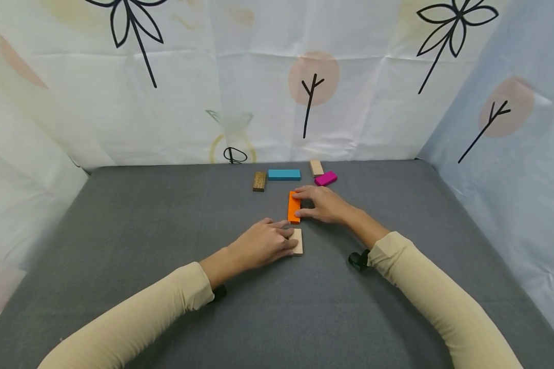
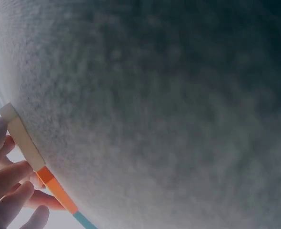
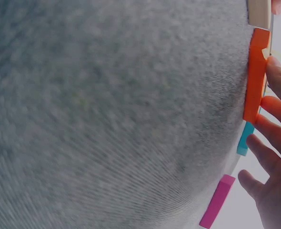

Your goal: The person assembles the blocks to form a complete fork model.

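Near the table's middle, an orange block (image 1: pixel 294 207) lies lengthwise away from me. My right hand (image 1: pixel 320 204) grips it from the right, thumb toward its near end and a fingertip toward its far end. Just nearer to me lies a light wooden block (image 1: pixel 298 242), partly hidden under the fingers of my left hand (image 1: pixel 266 243), which holds it from the left. In the left wrist view the wooden block (image 2: pixel 26 140) lines up end to end with the orange block (image 2: pixel 59 193). The right wrist view shows the thumb against the orange block's (image 3: pixel 255 76) side.
Beyond my hands lie a blue block (image 1: pixel 284 175), a dark brown block (image 1: pixel 259 181), a magenta block (image 1: pixel 325 178) and a second light wooden block (image 1: pixel 316 168). The grey tabletop (image 1: pixel 143 220) meets a printed white cloth (image 1: pixel 268 102) at the back and sides.
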`<action>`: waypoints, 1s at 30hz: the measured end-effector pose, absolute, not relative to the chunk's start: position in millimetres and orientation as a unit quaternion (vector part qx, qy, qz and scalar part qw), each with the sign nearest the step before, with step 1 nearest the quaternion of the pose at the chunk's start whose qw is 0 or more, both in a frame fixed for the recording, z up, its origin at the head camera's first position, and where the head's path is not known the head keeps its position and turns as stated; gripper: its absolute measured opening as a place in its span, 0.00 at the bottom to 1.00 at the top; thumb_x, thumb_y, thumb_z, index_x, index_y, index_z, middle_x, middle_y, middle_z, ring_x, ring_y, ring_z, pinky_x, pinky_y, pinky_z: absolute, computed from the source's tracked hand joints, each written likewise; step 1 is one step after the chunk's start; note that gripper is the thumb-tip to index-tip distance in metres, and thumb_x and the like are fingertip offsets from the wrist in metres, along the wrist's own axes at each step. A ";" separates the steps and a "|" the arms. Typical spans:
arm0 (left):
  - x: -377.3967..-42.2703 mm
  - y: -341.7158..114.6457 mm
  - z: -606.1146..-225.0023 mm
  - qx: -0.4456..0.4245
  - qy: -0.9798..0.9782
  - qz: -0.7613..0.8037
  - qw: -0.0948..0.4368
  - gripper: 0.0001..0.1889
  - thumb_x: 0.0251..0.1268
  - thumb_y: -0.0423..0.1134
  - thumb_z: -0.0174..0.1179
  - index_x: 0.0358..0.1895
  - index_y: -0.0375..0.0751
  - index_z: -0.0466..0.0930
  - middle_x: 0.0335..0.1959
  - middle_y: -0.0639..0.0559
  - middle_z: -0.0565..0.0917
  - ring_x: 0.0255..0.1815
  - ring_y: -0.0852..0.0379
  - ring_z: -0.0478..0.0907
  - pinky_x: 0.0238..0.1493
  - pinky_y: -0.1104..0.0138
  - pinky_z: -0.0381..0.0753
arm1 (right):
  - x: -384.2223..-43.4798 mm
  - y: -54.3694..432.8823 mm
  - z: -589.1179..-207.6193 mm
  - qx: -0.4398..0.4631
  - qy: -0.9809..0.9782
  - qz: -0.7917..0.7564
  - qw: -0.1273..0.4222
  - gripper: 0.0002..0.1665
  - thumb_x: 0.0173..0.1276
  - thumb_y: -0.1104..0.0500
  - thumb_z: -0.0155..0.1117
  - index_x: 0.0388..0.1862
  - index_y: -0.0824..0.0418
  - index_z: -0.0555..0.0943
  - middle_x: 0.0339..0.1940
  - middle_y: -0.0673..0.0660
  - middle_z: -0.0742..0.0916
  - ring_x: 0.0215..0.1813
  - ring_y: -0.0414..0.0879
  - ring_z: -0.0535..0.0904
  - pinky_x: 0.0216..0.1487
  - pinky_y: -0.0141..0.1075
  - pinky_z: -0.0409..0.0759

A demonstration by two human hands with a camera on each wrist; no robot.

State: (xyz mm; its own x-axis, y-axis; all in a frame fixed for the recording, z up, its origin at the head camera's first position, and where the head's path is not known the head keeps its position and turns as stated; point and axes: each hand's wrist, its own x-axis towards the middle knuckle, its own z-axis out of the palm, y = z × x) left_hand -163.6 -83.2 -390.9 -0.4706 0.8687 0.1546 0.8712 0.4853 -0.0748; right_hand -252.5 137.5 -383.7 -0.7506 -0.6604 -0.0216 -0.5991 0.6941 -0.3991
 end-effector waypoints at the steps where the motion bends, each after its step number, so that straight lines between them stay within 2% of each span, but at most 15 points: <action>1: -162.9 -82.8 -390.8 -0.508 -0.857 -0.011 0.086 0.15 0.72 0.48 0.60 0.55 0.50 0.87 0.55 0.51 0.85 0.61 0.50 0.79 0.53 0.55 0.80 | -251.8 137.7 -382.8 -0.345 0.915 -0.186 0.090 0.34 0.70 0.49 0.68 0.69 0.65 0.74 0.72 0.63 0.73 0.73 0.59 0.66 0.72 0.57 0.60; 10: -158.6 -80.1 -391.5 -0.513 -0.854 -0.025 0.082 0.15 0.71 0.47 0.61 0.55 0.49 0.87 0.55 0.49 0.85 0.63 0.50 0.78 0.54 0.55 0.80 | -247.5 139.5 -379.4 -0.349 0.907 -0.195 0.133 0.35 0.72 0.50 0.64 0.73 0.63 0.71 0.76 0.62 0.68 0.75 0.60 0.63 0.73 0.58 0.58; 20: -157.4 -77.8 -392.1 -0.512 -0.854 -0.010 0.089 0.15 0.72 0.48 0.60 0.55 0.49 0.87 0.55 0.51 0.85 0.63 0.51 0.78 0.54 0.56 0.79 | -245.1 141.4 -381.1 -0.361 0.904 -0.189 0.129 0.34 0.71 0.50 0.66 0.72 0.62 0.72 0.75 0.61 0.70 0.75 0.59 0.64 0.73 0.57 0.60; 30: -153.2 -75.5 -391.8 -0.507 -0.856 0.002 0.106 0.13 0.72 0.49 0.60 0.51 0.52 0.88 0.52 0.53 0.86 0.63 0.51 0.78 0.52 0.55 0.79 | -236.6 142.2 -378.2 -0.374 0.899 -0.188 0.126 0.34 0.72 0.50 0.65 0.72 0.63 0.72 0.75 0.62 0.70 0.75 0.60 0.64 0.72 0.59 0.60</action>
State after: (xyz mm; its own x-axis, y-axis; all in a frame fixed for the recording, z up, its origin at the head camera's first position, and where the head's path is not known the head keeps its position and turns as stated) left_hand -153.2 -75.5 -391.8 -0.4638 0.8676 0.1794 0.8667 0.4863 -0.1112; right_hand -236.6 142.2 -378.2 -0.6882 -0.7205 -0.0852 -0.6257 0.6489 -0.4328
